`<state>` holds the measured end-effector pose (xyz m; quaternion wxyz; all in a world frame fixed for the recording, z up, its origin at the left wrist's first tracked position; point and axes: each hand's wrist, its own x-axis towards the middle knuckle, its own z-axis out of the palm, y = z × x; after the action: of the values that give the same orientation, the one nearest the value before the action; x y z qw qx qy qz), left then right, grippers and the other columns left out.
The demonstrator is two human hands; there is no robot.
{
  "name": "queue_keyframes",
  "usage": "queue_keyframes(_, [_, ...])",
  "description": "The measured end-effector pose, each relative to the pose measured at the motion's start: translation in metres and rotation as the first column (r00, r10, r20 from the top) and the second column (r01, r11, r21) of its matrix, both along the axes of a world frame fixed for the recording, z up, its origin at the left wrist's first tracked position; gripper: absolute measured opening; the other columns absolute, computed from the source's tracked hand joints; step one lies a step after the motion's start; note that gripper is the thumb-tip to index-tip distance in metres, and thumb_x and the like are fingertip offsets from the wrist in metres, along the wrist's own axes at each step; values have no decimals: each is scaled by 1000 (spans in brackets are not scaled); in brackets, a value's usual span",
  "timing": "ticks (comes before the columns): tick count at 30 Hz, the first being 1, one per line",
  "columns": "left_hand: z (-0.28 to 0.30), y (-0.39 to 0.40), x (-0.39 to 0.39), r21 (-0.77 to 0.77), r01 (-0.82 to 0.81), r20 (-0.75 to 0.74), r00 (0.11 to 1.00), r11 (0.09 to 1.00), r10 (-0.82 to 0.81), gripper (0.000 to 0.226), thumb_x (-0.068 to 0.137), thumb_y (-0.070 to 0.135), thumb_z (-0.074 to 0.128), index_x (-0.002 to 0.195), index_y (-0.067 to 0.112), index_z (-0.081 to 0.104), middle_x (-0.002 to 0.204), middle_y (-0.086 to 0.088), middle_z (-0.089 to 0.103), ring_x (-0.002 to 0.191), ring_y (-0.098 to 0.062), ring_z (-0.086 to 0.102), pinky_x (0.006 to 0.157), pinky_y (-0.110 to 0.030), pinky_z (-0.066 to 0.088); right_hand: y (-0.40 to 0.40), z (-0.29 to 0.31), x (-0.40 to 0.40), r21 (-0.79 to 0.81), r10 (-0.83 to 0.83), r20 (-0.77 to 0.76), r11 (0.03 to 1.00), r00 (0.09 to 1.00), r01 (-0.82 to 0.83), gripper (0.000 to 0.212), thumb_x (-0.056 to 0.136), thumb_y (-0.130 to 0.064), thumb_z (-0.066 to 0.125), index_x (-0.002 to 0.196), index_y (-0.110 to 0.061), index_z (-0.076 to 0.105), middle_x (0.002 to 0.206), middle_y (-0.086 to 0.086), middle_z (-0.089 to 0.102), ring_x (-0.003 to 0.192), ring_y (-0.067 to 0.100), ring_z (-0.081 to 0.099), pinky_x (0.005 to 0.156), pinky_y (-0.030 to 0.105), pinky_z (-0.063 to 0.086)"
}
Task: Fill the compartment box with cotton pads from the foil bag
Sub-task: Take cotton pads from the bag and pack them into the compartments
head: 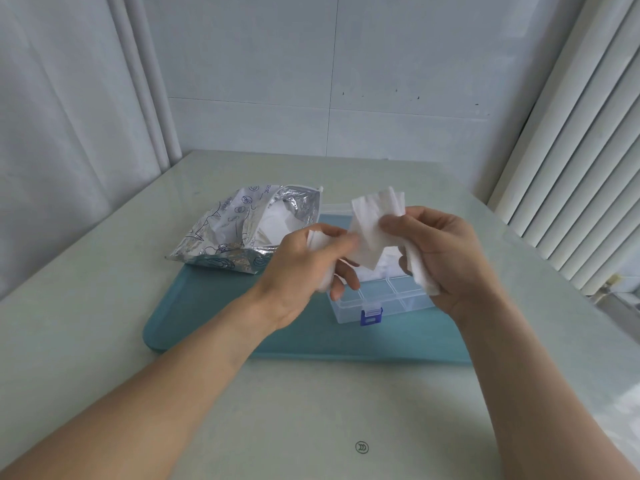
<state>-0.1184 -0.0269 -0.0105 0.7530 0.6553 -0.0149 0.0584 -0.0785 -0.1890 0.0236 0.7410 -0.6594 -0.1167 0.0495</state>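
Observation:
Above the clear compartment box (379, 299) both my hands hold white cotton pads. My right hand (446, 251) pinches a fanned bunch of pads (372, 223) between thumb and fingers, with more pads (422, 275) tucked under its palm. My left hand (304, 261) grips a smaller wad of pads (317, 239) and touches the lower edge of the fanned bunch. The open foil bag (239, 233) lies to the left, with white pads showing in its mouth. The box's front compartments look empty; the rear ones are hidden behind my hands.
The box has a blue latch (371, 317) at its front and sits on a teal mat (221, 306) on a pale table (311, 410). Curtains hang at the left, and vertical blinds stand at the right.

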Motion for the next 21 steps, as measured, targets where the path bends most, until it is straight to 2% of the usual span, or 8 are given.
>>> queue_keyframes(4, [8, 3, -1, -298, 162, -165, 962, 941, -217, 49, 100, 43, 40, 97, 1, 65, 80, -20, 63, 59, -31, 59, 45, -29, 43, 1, 2, -7, -6, 120, 13, 993, 993, -120, 17, 88, 3, 65, 72, -3, 62, 49, -2, 57, 37, 6, 49, 41, 15, 38])
queue_keyframes(6, [7, 3, -2, -395, 240, -171, 929, 887, -327, 62, 100, 50, 33, 105, 3, 73, 90, -21, 64, 66, -32, 60, 54, -32, 52, 7, -3, -11, -147, 171, 20, 975, 985, -167, 11, 86, 1, 68, 76, 3, 65, 53, 7, 60, 40, 13, 52, 45, 18, 42])
queue_keyframes(8, [5, 1, -3, -437, 243, -184, 918, 866, -351, 65, 99, 54, 34, 94, 8, 80, 94, -17, 69, 69, -30, 61, 59, -33, 56, 13, -10, -11, -377, 141, 81, 921, 987, -101, 7, 85, -9, 74, 81, -4, 70, 63, 5, 69, 49, 16, 59, 54, 25, 47])
queue_keyframes(10, [4, 0, -1, -408, 203, -200, 931, 890, -304, 64, 99, 53, 36, 86, 10, 80, 84, -14, 70, 63, -27, 60, 54, -32, 54, 16, -14, -11, -455, 121, 153, 890, 981, -39, 7, 84, -16, 75, 79, -14, 71, 64, 2, 71, 51, 16, 61, 57, 28, 48])
queue_keyframes(14, [4, 3, 3, -345, 125, -194, 960, 930, -201, 63, 101, 54, 34, 117, 2, 65, 76, -13, 60, 53, -24, 53, 42, -25, 39, 16, -15, -5, -400, -2, 228, 912, 974, 96, 9, 84, -22, 77, 77, -18, 73, 60, -9, 66, 51, 9, 57, 51, 18, 41])
queue_keyframes(16, [3, 2, 3, -337, 39, -204, 972, 941, -114, 53, 100, 54, 40, 102, 6, 62, 72, -12, 60, 51, -23, 51, 41, -23, 33, 13, -13, -1, -259, -87, 175, 957, 981, 131, 11, 84, -21, 78, 75, -18, 73, 68, -9, 70, 56, 8, 58, 53, 18, 41])
queue_keyframes(18, [3, 2, 2, -348, -49, -208, 978, 936, -26, 44, 98, 51, 48, 90, 9, 58, 70, -12, 58, 53, -23, 50, 48, -27, 33, 10, -10, -1, -42, -33, 40, 999, 999, 34, 9, 86, -17, 77, 82, -11, 72, 69, 1, 70, 53, 13, 58, 53, 22, 42])
queue_keyframes(21, [2, 4, 5, -365, -50, -140, 990, 930, -1, 51, 95, 54, 51, 108, 5, 61, 85, -21, 60, 59, -20, 52, 54, -27, 37, 9, -7, -7, 58, 125, -58, 991, 991, -121, 20, 86, -10, 73, 101, 3, 68, 59, 1, 64, 39, 4, 50, 41, 14, 37])
